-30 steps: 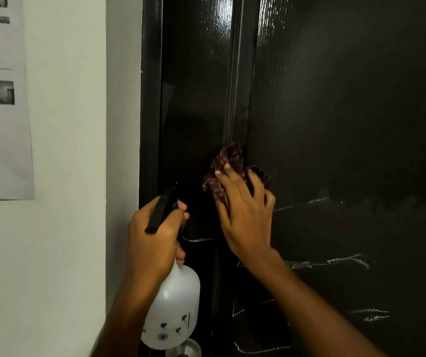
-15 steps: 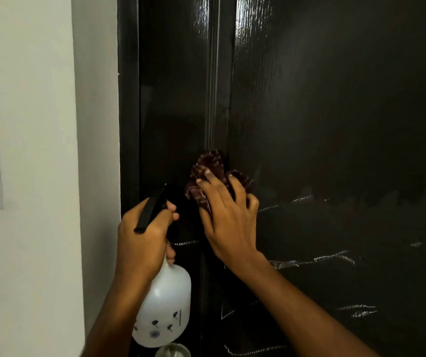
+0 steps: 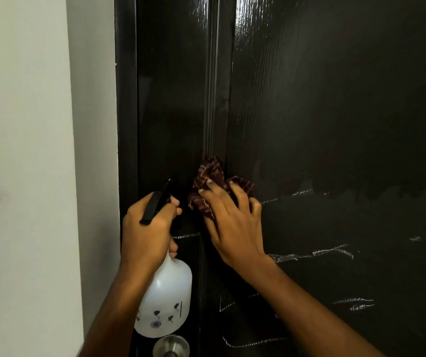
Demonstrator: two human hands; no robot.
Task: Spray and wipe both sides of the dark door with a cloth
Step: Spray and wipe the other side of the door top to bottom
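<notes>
My right hand (image 3: 235, 228) presses the bunched, dark red checked cloth (image 3: 210, 173) flat against the dark door (image 3: 335, 99), just at the upright groove where the narrow left strip meets the wide panel. The fingers are bent into the folds, so this grip is clenched on the cloth. My left hand (image 3: 147, 235) has its grip closed round the neck of the white spray bottle (image 3: 167, 300), whose black trigger pokes up above my knuckles. The bottle hangs close to the door's left edge, above the metal knob (image 3: 171, 346), and I am not spraying with it as far as I can tell. Above the cloth the door shines and looks wet and even, so I judge that upper stretch sprayed and wiped. From the level of my hand downward the surface is duller, with a ragged border running off to the right and several white streaks (image 3: 333, 253) crossing it, some to the right of my wrist and some lower down near my forearm. I take that lower part as not yet wiped. So I would put this face at roughly half done, working from the top down. The other side of the door is hidden from here, and I cannot tell whether it has been cleaned.
</notes>
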